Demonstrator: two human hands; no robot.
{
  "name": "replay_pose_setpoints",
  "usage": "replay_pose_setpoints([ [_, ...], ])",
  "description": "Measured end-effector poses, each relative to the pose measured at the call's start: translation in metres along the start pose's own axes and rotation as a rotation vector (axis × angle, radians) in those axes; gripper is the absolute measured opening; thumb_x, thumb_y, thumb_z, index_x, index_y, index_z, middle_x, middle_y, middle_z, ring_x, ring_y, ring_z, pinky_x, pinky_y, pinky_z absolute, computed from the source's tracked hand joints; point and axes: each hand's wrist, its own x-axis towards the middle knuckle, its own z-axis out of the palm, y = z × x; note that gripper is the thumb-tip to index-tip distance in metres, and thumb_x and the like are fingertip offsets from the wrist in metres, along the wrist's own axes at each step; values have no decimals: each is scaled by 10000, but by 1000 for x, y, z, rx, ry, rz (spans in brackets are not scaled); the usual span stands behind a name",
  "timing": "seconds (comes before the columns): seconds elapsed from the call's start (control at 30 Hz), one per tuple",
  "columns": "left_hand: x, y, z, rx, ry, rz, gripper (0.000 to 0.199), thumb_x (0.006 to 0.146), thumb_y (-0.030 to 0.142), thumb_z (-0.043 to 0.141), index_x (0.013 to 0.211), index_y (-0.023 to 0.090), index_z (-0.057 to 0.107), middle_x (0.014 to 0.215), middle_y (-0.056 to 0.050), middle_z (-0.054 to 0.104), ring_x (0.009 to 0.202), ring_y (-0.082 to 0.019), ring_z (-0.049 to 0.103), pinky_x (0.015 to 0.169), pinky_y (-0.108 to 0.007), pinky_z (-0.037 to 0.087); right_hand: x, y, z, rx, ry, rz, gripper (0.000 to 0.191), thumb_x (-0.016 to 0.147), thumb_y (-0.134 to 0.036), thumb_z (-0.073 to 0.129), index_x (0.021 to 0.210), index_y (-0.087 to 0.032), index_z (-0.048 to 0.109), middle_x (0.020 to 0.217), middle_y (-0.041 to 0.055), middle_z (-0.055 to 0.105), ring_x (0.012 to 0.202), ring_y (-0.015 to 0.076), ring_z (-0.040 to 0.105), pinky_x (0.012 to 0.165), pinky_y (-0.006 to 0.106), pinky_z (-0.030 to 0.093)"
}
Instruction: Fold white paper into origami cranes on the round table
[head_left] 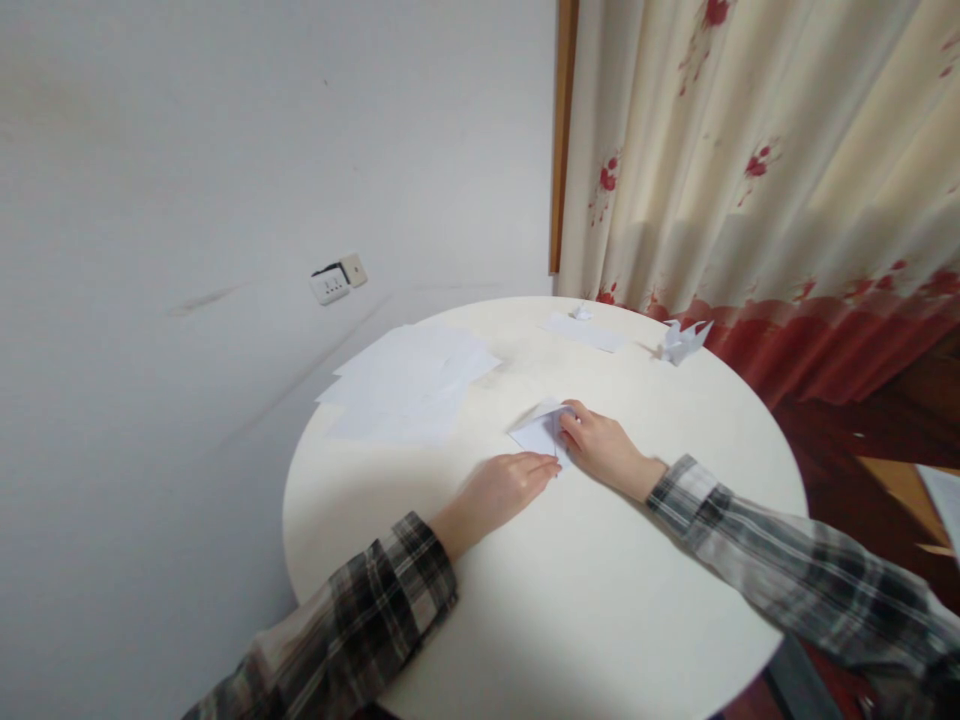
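A small folded sheet of white paper (537, 434) lies on the round white table, with a raised flap along its far side. My right hand (600, 447) has its fingers curled in a pinch on the paper's right side and covers part of it. At the near corner, my left hand (510, 494) holds the paper with its fingers pressed together and the fingertips on the edge. The left thumb is mostly hidden. Both fingertips are close to each other.
Loose white sheets (409, 380) are spread on the table's (600, 610) left side. Toward the back lie a flat paper piece (583, 331) and a small crumpled-looking paper shape (581, 312). A folded paper figure with pointed tips (681, 344) stands at the right edge. A wall socket (330, 286) and a curtain (750, 170) are behind.
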Motion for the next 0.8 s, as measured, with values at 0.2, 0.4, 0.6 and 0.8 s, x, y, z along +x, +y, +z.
replay_pose_setpoints([
  [0.2,3,-3,0,57,-4,38,234,891,135,428,1095,126,541,1145,-68,600,1005,-167,576,880,-305,482,0,-1,-1,7,-2,7,145,864,-167,389,961,-148,494,1167,120,499,753,150,585,550,237,417],
  [0.4,5,-3,-1,108,-39,69,203,883,142,449,1059,129,551,1151,-71,592,942,-170,581,812,-314,495,1,-1,-1,9,-4,2,140,862,-165,392,952,-146,498,1155,122,501,742,146,582,549,236,416],
  [0.6,6,-3,1,127,-38,81,199,879,137,456,1054,129,550,1148,-67,589,953,-177,568,824,-322,481,1,-1,-1,28,0,5,145,861,-170,389,958,-149,495,1151,113,503,774,151,575,577,235,431],
  [0.8,6,-3,1,107,-46,79,198,884,134,440,1052,117,544,1117,-68,602,964,-177,560,836,-316,477,-1,1,0,123,43,5,153,853,-160,397,968,-168,498,1160,97,487,900,172,542,653,246,453],
])
